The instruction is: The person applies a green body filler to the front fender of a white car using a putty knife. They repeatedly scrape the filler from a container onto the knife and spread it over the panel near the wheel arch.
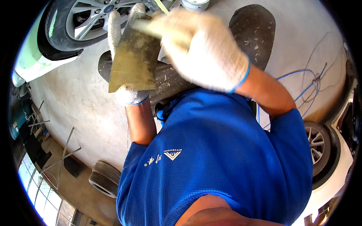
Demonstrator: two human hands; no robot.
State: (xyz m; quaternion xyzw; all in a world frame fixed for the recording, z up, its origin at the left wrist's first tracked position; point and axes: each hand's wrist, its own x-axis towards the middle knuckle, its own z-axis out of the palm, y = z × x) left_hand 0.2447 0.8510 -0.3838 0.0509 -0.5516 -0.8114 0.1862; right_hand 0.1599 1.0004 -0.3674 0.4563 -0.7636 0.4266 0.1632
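My left hand (129, 95), in a white knitted glove, supports a flat plate (134, 62) from beneath. The plate is smeared yellowish-brown and widens toward my wrist. Two gloved fingers show past its far end, while the palm is hidden under it. Over the plate's far right side, my right hand (211, 52), gloved too, is closed and smeared by motion. A pale, flat scraper-like tool (147, 28) sticks out of it to the left; blur hides its exact shape. Whether the tool touches the plate, I cannot tell.
A car wheel (90, 20) on a light green car body stands at the far left, near my hands. Beyond them is a white bucket (195, 5). At right lie a blue hose (315, 84) and another car's wheel (316, 145). Loose tyres (103, 179) rest at lower left.
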